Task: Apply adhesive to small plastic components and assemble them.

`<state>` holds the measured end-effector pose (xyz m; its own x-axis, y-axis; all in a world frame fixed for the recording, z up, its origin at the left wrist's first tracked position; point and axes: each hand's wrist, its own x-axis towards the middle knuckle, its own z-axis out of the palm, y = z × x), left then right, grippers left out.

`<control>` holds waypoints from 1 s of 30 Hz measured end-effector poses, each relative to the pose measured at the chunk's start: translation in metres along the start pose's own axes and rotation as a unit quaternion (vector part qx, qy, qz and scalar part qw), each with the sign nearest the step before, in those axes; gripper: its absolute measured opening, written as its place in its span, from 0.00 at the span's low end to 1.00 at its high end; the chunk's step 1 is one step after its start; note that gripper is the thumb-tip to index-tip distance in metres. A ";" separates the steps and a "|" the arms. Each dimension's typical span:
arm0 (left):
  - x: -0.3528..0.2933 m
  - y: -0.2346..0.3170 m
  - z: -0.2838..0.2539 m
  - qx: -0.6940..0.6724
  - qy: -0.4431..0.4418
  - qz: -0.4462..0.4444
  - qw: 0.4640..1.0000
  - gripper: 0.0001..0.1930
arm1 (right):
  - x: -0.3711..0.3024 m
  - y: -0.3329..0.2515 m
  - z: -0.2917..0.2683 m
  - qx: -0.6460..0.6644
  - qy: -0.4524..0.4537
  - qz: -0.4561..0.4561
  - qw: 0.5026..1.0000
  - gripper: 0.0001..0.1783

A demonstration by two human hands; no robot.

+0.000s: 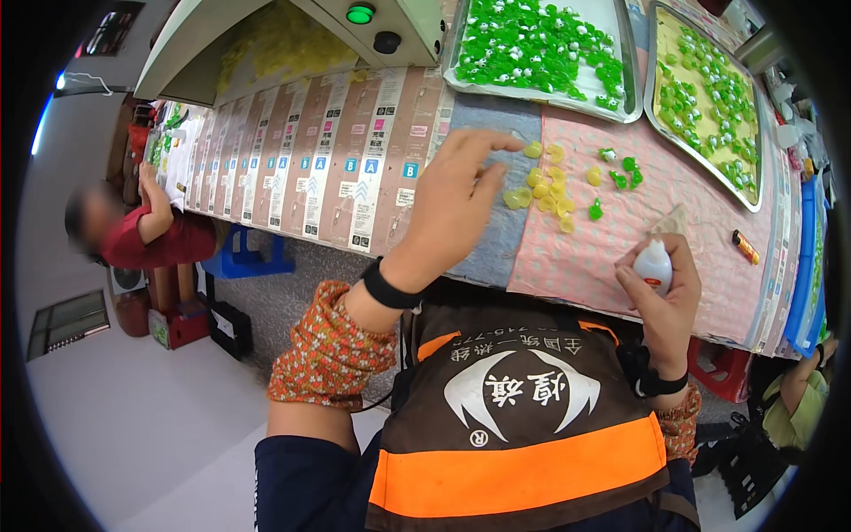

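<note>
My left hand (456,191) hovers over the blue cloth (501,133), thumb and index finger apart and nothing seen between them. Just right of its fingertips lies a loose group of small translucent yellow cup-shaped pieces (556,188). My right hand (675,293), near the table's front edge, is closed around a small white squeeze bottle (654,264) whose tip points away from me. Between the hands, a few small green pieces (629,168), some with white parts, rest on the pink patterned cloth (567,257). A single green piece (595,209) lies nearer to me.
At the back stand a metal tray (631,111) of green-and-white pieces and a second tray (753,202) with a yellow lining. A beige machine (399,35) with a green light is at back left. An orange-black tube (745,247) lies right. Two people (168,235) sit farther off at either side.
</note>
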<state>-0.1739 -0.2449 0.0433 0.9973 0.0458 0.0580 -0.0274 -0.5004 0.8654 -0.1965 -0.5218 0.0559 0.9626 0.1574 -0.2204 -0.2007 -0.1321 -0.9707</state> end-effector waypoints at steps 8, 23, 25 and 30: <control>-0.053 0.019 0.003 -0.195 -0.013 -0.143 0.970 0.09 | 0.034 -0.006 0.040 -0.196 -0.021 -0.180 0.964 0.15; -0.088 0.019 0.035 -0.341 -0.093 -0.213 0.911 0.14 | 0.044 -0.006 0.054 -0.222 -0.035 -0.124 0.967 0.15; -0.087 0.028 0.038 -0.420 -0.063 -0.185 0.886 0.17 | 0.037 -0.018 0.051 -0.151 -0.038 -0.079 0.985 0.15; -0.088 0.025 0.041 -0.462 -0.076 -0.147 0.871 0.18 | 0.020 -0.036 0.052 0.040 -0.077 0.113 0.990 0.15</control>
<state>-0.2592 -0.2969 0.0397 0.9662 -0.0948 -0.2397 0.2570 0.4275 0.8667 -0.1795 -0.4635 0.0814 0.8538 0.2810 -0.4383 -0.4269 -0.1039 -0.8983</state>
